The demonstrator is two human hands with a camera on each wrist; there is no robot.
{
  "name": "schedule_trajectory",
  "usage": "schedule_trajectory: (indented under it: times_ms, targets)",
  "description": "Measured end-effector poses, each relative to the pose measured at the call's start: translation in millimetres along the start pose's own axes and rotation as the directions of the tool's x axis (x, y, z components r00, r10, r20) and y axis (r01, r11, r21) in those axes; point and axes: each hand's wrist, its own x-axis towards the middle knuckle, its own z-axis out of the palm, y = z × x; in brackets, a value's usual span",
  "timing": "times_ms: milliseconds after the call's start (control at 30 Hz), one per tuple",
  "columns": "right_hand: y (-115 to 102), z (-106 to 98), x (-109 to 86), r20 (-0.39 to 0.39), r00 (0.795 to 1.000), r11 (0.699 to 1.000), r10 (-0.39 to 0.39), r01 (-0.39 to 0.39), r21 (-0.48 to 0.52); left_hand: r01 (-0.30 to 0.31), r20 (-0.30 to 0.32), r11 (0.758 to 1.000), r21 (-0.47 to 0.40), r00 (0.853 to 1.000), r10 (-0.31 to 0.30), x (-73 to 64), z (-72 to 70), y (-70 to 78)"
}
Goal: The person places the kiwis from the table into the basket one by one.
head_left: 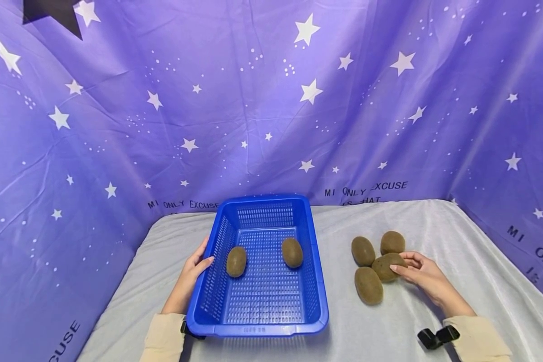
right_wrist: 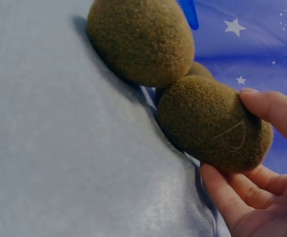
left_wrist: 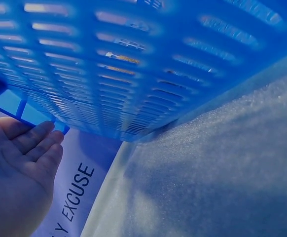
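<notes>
"What's around the blue basket (head_left: 257, 330)?"
"Purple starry cloth (head_left: 253, 105) behind it, pale table (head_left: 366, 337) under it."
"And each grip?"
"Left hand (head_left: 191, 275) holds the basket; right hand (head_left: 424, 277) pinches a kiwi (head_left: 382, 267) right of the basket."

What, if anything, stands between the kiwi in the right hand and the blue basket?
Straight sideways, the upper-left kiwi and lower-left kiwi sit beside the held kiwi, then comes the right side of the blue basket. Above them, nothing visible blocks the way.

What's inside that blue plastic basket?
The blue perforated plastic basket holds two fuzzy brown oval kiwis, lying apart on its floor. The patches directly beneath them cannot be seen.
</notes>
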Motion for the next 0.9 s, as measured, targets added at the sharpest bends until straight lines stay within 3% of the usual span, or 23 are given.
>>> schedule_trajectory:
  times_ms: [500, 900]
  targets:
    - [-11, -4, -4.1, -0.01, 0.993, 0.984, -0.121, 0.121, 0.128, -0.006, 0.021, 1.0, -0.017, 1.0, 0.006, 1.0, -1.0, -0.9]
    - [-22, -1, -6.3, 0.0, 0.986, 0.968, -0.168, 0.165, 0.188, 0.004, 0.018, 1.0, -0.002, 1.0, -0.004, -0.3, -0.6, 0.0]
